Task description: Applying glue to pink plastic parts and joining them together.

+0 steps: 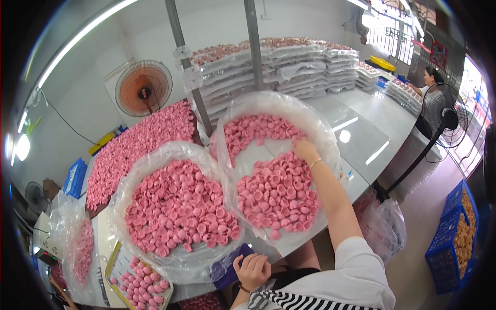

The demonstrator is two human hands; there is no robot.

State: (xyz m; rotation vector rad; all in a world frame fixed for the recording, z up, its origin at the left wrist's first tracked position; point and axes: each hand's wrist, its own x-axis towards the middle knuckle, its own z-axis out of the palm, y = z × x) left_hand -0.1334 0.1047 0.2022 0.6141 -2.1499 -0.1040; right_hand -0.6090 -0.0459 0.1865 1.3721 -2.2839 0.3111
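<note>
My right hand (306, 150) reaches over the far right side of an opened clear plastic bag (328, 129), its fingertips among pink hollow half-round shells (263, 126). Its fingers are partly hidden, so their grip cannot be made out. A nearer heap of the same shells (279, 191) lies in that bag, with bare plastic between the two heaps. My left hand (252, 269) is at the table's near edge, fingers curled in, beside a purple object (230, 266); what it holds, if anything, is hidden. A second open bag (121, 206) full of pink shells (175, 206) stands to the left.
A yellow-rimmed tray (111, 263) holds pink balls at the near left. Behind it spreads a large pink heap (139, 144). Metal posts (253, 41) rise behind the bags, before stacked trays (222, 88). A standing fan (448, 119) and blue crate (439, 258) are at right; a person sits beyond.
</note>
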